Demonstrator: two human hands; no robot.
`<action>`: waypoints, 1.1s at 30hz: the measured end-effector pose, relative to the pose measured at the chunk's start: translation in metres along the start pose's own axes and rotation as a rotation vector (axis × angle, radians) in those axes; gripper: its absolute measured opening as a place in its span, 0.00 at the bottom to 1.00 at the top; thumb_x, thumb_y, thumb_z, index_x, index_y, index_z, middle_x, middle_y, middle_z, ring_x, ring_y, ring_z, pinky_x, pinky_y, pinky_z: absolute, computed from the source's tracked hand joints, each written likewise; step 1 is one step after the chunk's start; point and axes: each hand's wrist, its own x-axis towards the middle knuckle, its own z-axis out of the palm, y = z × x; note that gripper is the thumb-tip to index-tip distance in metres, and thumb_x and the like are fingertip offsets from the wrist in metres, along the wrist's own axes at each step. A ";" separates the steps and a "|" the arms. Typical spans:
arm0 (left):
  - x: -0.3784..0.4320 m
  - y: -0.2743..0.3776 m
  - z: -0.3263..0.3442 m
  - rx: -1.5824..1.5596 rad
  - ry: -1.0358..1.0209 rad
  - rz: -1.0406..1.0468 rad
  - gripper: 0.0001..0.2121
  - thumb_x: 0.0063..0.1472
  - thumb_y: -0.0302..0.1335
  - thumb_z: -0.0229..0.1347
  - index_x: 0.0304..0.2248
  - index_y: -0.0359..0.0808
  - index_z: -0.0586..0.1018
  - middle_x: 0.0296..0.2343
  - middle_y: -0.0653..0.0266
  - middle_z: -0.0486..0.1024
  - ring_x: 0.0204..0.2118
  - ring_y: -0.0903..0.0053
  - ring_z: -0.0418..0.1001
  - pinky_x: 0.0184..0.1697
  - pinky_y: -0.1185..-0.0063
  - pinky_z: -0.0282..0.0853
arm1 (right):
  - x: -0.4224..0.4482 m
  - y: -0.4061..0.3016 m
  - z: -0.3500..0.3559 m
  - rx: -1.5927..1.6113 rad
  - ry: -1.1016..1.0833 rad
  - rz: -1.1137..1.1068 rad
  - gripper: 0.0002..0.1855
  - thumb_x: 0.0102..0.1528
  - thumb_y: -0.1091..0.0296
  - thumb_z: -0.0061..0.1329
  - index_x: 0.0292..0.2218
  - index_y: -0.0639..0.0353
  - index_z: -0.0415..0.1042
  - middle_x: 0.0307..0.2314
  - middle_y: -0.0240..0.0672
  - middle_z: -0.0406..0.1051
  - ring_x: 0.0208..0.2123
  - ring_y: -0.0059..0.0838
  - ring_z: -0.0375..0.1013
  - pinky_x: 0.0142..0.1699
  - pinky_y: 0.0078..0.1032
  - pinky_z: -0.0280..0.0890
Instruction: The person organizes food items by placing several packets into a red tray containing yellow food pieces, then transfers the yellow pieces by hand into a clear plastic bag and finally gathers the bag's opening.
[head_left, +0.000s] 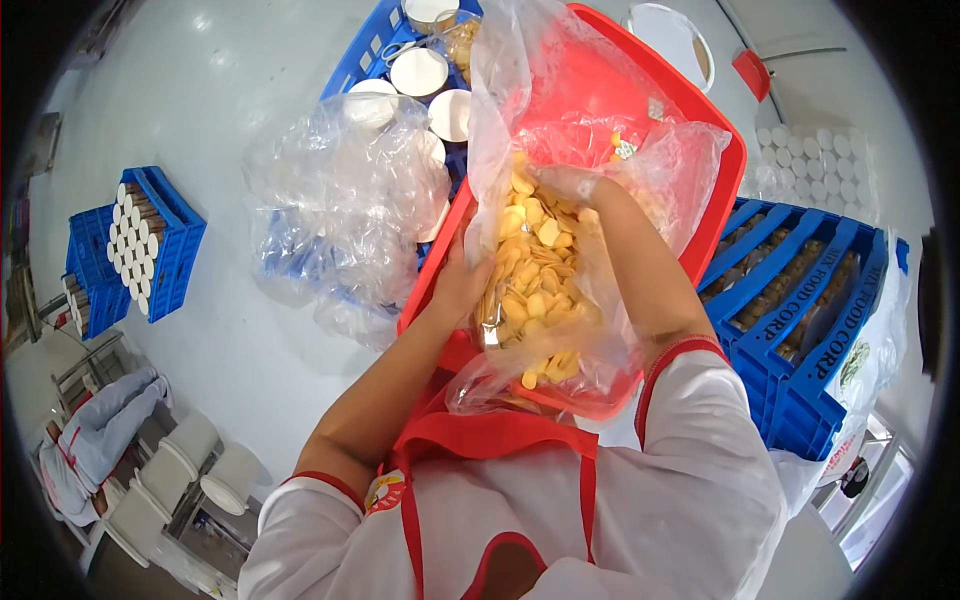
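Note:
A large red plastic tub (716, 161) stands before me, lined with a clear plastic bag (679, 154). Thin yellow chips (544, 300) fill the bag's near part. At the tub's left side, my left hand (459, 281) curls against what looks like a clear plastic container (489, 330) with chips in it; a fold of the bag partly hides the fingers. My right hand (566, 181), in a thin clear glove, reaches down into the chips at their far end. Its fingertips are hidden, so its grip does not show.
A blue crate (352, 64) at left holds white-lidded jars (418, 73) and scissors (397, 50), with crumpled clear plastic (352, 210) over it. Another blue crate (795, 375) is at right. Blue crates of white-lidded containers (135, 244) and a person (105, 435) are at far left.

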 end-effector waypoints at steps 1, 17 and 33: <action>0.005 -0.003 0.003 -0.013 0.019 -0.031 0.39 0.52 0.36 0.52 0.56 0.32 0.43 0.53 0.43 0.50 0.56 0.57 0.51 0.56 0.73 0.48 | -0.008 0.001 -0.003 0.081 -0.033 0.007 0.37 0.54 0.34 0.23 0.54 0.52 0.54 0.50 0.40 0.58 0.51 0.40 0.59 0.50 0.39 0.56; 0.033 0.005 0.008 -0.144 -0.093 0.002 0.38 0.47 0.29 0.59 0.54 0.31 0.51 0.50 0.51 0.57 0.54 0.69 0.55 0.54 0.77 0.52 | 0.036 0.046 0.015 1.086 -0.496 -0.349 0.39 0.53 0.35 0.30 0.56 0.52 0.48 0.50 0.36 0.57 0.51 0.33 0.59 0.55 0.32 0.55; 0.040 0.046 0.024 0.193 0.125 0.493 0.29 0.48 0.23 0.55 0.50 0.31 0.59 0.47 0.48 0.58 0.52 0.59 0.56 0.53 0.73 0.54 | 0.037 0.030 0.038 1.365 -0.441 -0.489 0.32 0.55 0.40 0.31 0.51 0.57 0.58 0.45 0.38 0.64 0.45 0.33 0.66 0.53 0.32 0.60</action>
